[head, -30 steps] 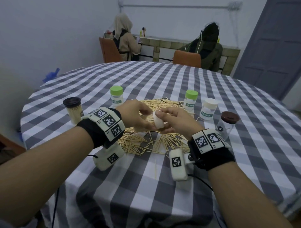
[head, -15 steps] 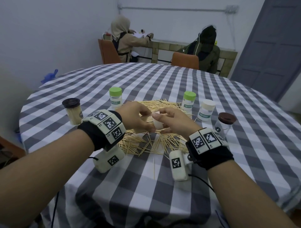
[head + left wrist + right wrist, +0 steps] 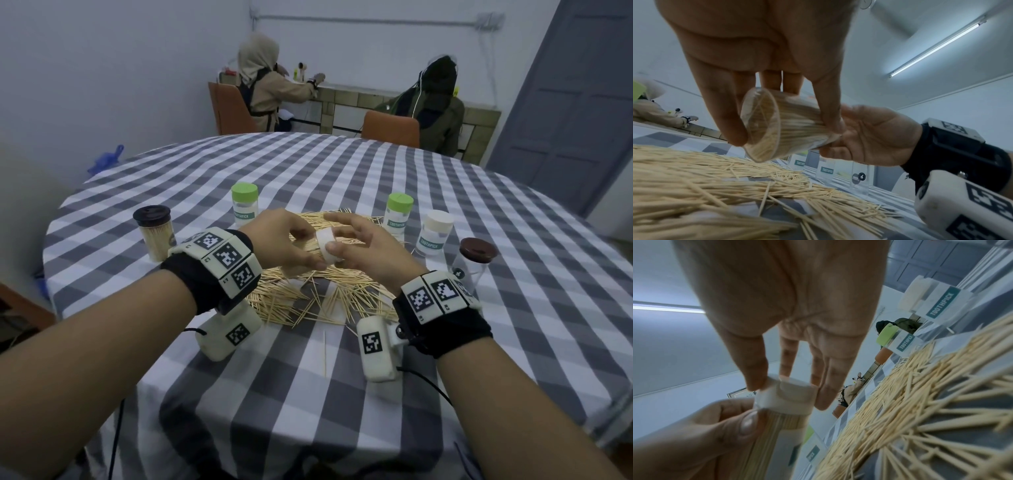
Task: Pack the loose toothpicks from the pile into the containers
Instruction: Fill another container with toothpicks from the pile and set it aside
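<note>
Holding a clear plastic container [image 3: 764, 128] packed tight with toothpicks, tipped on its side above the pile [image 3: 318, 291] at centre frame. Left hand [image 3: 287, 246] curled round the barrel, thumb and fingers pinching the smooth wall; right hand [image 3: 370, 253] pinching the white cap [image 3: 789, 392] between thumb and fingertips at the container's mouth. Whether seated or only half on, cannot tell. Probably light, rigid, and a little slippery; best gripped round the mid-barrel, with the cap taken by its rim. Loose toothpicks thin, stiff, pale wood, pointed, lying crisscross and likely to scatter or roll; better gathered in aligned bundles than singly. Standing around the pile on the bench [image 3: 411, 394], covered in grey-and-white checked cloth: two green-lidded containers [image 3: 244, 205] [image 3: 398, 214], a white-lidded container [image 3: 434, 233], a dark-lidded one [image 3: 474, 262] at right, seemingly empty, and a dark-lidded full one [image 3: 154, 233] at left. One stray toothpick [image 3: 324, 353] nearer the lower frame.
</note>
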